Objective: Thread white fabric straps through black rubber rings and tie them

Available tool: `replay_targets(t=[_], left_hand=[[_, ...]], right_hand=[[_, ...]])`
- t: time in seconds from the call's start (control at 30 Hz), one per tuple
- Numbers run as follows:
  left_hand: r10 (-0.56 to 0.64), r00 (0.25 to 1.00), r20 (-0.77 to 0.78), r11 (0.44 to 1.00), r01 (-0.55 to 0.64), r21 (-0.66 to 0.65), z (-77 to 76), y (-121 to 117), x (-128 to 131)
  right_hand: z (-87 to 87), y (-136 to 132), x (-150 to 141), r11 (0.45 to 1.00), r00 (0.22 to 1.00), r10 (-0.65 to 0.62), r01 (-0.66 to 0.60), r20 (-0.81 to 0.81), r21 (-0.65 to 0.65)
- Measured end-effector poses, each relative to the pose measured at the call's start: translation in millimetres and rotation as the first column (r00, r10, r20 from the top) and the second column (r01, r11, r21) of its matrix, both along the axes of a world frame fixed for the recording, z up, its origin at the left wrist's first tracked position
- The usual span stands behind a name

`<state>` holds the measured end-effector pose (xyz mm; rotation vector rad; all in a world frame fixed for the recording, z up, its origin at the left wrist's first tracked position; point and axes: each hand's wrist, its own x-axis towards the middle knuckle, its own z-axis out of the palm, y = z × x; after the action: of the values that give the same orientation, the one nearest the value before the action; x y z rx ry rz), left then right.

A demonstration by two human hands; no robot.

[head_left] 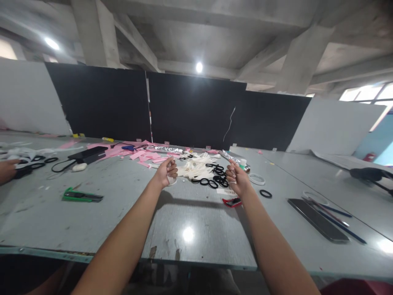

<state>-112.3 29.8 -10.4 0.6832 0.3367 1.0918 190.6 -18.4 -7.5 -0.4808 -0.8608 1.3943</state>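
Both arms stretch forward over the grey table (190, 213). My left hand (167, 172) is closed, thumb up, left of a heap of white fabric strips (198, 169). Something white and curved shows under its fingers; whether it is held or lies behind, I cannot make out. My right hand (238, 179) is closed too, on the heap's right side, beside several black rings (219, 180). A bit of white shows below its fingers, too small to name. Close under the right hand lies a red utility knife (232, 202), near a white printed paper strip (225, 191).
A green utility knife (82, 196), a black case (87, 154) and pink scraps (144, 155) lie to the left. At far left is another person's hand (7, 170). Rightward lie a white ring (256, 179), a phone (317, 219) and pens (340, 223). Dark panels (196, 110) stand behind.
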Motion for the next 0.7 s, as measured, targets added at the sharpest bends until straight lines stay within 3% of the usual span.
replay_targets(t=[0.13, 0.23, 0.4, 0.57, 0.63, 0.7], left_hand=[[0.018, 0.982, 0.187, 1.0, -0.018, -0.002, -5.6, -3, 17], [0.026, 0.959, 0.284, 0.998, -0.011, -0.054, -11.3, -10, 38], [-0.047, 0.978, 0.204, 0.991, 0.071, -0.113, -21.4, -27, 71], [-0.223, 0.971, 0.089, 0.974, 0.226, -0.031, -25.5, -38, 85], [-0.214, 0.973, 0.081, 0.976, 0.217, -0.028, -22.8, -39, 83], [-0.121, 0.987, 0.108, 0.991, 0.127, -0.049, -18.8, -38, 81]], right_hand=[[2.6, -3, -14, 1.0, 0.998, -0.001, 0.0, -0.057, -0.011], [2.6, -8, -30, 1.0, 1.0, 0.003, -0.003, -0.004, -0.019], [-6.9, -15, -63, 0.999, 0.991, 0.046, -0.049, 0.128, 0.02], [-21.0, -19, -90, 0.999, 0.96, 0.044, -0.038, 0.276, -0.028], [-24.3, -21, -94, 0.998, 0.953, 0.054, -0.04, 0.299, -0.051], [-26.9, -23, -97, 0.993, 0.943, 0.111, -0.091, 0.314, -0.076]])
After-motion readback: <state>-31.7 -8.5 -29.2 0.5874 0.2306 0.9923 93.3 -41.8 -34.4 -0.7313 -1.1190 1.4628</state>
